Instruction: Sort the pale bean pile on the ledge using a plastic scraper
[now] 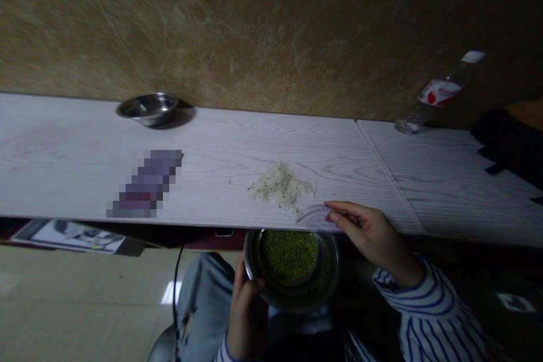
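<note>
My left hand point(244, 301) grips the rim of a steel bowl point(328, 280) holding green beans point(291, 253), kept just below the near edge of the white wooden table point(220, 141). My right hand point(368, 232) pinches a clear plastic protractor point(313, 216) that lies flat on the table's near edge. A small heap of white rice grains point(282, 186) sits on the table just behind the protractor.
An empty steel bowl point(148, 108) stands at the table's far edge on the left. A blurred flat object point(146, 184) lies left of the rice. A plastic water bottle point(436, 93) stands at the back right, with dark cloth point(509, 141) beside it. Papers point(70, 236) lie under the table.
</note>
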`<state>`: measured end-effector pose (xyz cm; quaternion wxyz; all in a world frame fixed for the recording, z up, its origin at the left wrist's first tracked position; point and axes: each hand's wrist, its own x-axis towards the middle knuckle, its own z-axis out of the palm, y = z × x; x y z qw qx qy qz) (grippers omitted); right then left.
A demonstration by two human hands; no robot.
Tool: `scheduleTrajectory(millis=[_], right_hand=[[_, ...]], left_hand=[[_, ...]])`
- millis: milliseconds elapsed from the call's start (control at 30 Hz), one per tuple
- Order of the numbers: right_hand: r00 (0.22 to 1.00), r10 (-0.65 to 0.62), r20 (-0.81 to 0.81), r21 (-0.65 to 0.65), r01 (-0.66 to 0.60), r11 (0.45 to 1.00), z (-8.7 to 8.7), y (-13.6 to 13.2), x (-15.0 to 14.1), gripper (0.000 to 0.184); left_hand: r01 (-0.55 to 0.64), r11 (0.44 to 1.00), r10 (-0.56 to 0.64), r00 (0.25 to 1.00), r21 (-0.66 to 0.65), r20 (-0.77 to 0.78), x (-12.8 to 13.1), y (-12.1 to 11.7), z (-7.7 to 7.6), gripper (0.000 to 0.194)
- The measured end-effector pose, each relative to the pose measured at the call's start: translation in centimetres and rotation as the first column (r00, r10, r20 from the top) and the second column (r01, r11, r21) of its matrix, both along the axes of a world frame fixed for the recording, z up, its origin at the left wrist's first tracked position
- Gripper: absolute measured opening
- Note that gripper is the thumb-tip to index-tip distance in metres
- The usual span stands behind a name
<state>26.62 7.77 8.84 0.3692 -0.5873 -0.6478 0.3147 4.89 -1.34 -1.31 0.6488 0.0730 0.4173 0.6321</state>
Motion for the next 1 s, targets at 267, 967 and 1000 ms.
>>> scheduleTrajectory(millis=[267, 967, 1000], right_hand=[[0.998, -0.056, 0.035, 0.025, 0.055, 0.998, 0.3, 1.4, 0.4, 0.037], [0.999, -0.024, -0.031, -0.016, 0.023, 1.0, 1.0, 1.0, 0.3, 0.03], [0.999, -0.02, -0.032, -0.018, 0.019, 1.0, 1.0, 0.9, 0.2, 0.029]], left_hand=[[0.008, 1.0, -0.008, 1.0, -0.001, -0.004, 0.2, 0.1, -0.1, 0.065], [0.004, 1.0, -0.005, 1.0, -0.031, -0.005, 0.3, 0.1, 0.3, 0.061], [0.008, 1.0, -0.008, 1.0, -0.026, -0.001, 0.3, 0.1, 0.3, 0.061]])
